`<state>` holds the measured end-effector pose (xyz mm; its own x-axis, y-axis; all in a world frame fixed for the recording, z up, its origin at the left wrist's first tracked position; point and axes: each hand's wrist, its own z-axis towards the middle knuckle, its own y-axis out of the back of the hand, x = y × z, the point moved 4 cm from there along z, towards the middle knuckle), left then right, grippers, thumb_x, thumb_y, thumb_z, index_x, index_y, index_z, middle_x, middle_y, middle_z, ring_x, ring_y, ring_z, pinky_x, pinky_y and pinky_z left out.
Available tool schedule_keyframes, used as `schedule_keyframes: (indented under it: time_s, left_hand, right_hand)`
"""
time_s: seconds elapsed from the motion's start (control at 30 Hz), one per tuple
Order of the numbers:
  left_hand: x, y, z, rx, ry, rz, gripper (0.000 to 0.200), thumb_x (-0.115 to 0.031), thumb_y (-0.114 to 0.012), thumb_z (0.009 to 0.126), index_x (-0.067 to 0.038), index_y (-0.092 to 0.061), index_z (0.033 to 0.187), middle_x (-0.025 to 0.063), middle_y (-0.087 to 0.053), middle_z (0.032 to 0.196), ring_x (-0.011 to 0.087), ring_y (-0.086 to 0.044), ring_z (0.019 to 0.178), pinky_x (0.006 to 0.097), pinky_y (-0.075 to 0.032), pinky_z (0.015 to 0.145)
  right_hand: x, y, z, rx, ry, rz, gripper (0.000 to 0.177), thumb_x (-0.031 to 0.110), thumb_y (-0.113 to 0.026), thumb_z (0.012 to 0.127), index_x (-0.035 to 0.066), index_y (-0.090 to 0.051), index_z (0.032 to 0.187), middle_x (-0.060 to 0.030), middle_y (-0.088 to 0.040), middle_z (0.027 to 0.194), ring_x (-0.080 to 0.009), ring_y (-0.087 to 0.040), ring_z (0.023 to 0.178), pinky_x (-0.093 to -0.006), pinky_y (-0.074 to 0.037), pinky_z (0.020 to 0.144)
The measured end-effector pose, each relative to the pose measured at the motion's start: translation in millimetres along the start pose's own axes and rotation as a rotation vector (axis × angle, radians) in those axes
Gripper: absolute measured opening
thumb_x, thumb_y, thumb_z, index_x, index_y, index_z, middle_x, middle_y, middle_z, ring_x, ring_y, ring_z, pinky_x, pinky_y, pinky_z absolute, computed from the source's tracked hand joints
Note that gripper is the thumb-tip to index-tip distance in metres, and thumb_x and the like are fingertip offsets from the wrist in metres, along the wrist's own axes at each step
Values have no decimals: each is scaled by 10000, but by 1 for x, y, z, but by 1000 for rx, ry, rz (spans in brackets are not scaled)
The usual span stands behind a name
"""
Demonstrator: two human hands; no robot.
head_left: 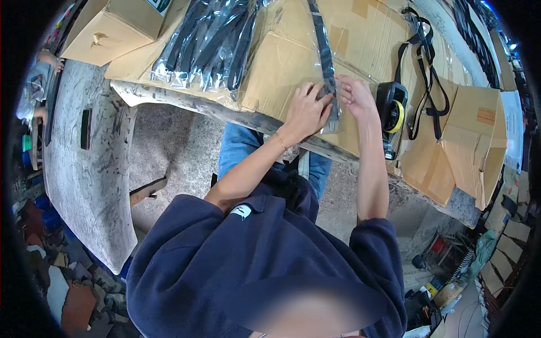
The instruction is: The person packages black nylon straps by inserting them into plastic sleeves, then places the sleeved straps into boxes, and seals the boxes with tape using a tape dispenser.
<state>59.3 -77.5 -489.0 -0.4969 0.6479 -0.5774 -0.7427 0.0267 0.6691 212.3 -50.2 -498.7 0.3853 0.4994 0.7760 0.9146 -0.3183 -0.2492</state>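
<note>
A black strap in a clear plastic sleeve (323,45) lies lengthwise on the flattened cardboard. My left hand (307,111) rests on the sleeve's near end, palm down with its fingers apart. Beside the sleeve's right edge is my right hand (357,97), its fingers curled together in a pinch; what is between the fingertips is too small to make out. Just right of that hand stands a black tape dispenser with a yellow roll (394,115). Several bagged black straps (211,45) lie at the upper left of the cardboard (276,62).
Loose black lanyards (425,67) lie right of the dispenser, near a folded cardboard flap (470,124). An open carton (115,28) stands at the upper left. A dark phone-like object (86,129) lies on the left table (84,186). Another person's hands show at the far left edge.
</note>
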Motion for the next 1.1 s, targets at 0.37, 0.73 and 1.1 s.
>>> schedule_keyframes:
  time_s: [0.37, 0.73, 1.1]
  left_hand:
    - [2, -1, -1, -14, 20, -31, 205, -151, -651, 787, -54, -684, 965, 148, -564, 1098, 326, -490, 1007, 409, -431, 884]
    - [2, -1, -2, -29, 5, -22, 227, -143, -656, 766, -45, -685, 968, 153, -561, 1075, 331, -491, 1013, 417, -425, 889]
    - [-1, 1, -1, 14, -3, -16, 238, -148, -644, 782, -43, -660, 995, 132, -560, 1160, 319, -487, 1048, 415, -415, 882]
  right_hand:
    - [-4, -5, 13, -14, -52, -100, 137, 99, -667, 828, -3, -604, 893, 78, -353, 553, -31, -286, 402, -212, -209, 375]
    - [-12, -1, 25, -107, 125, -338, 171, 54, -657, 797, -19, -629, 949, 27, -537, 645, -22, -361, 434, -195, -214, 359]
    - [11, 0, 20, -305, 430, -818, 332, 123, -799, 680, -3, -671, 959, -121, -670, 727, -136, -587, 588, -280, -463, 561]
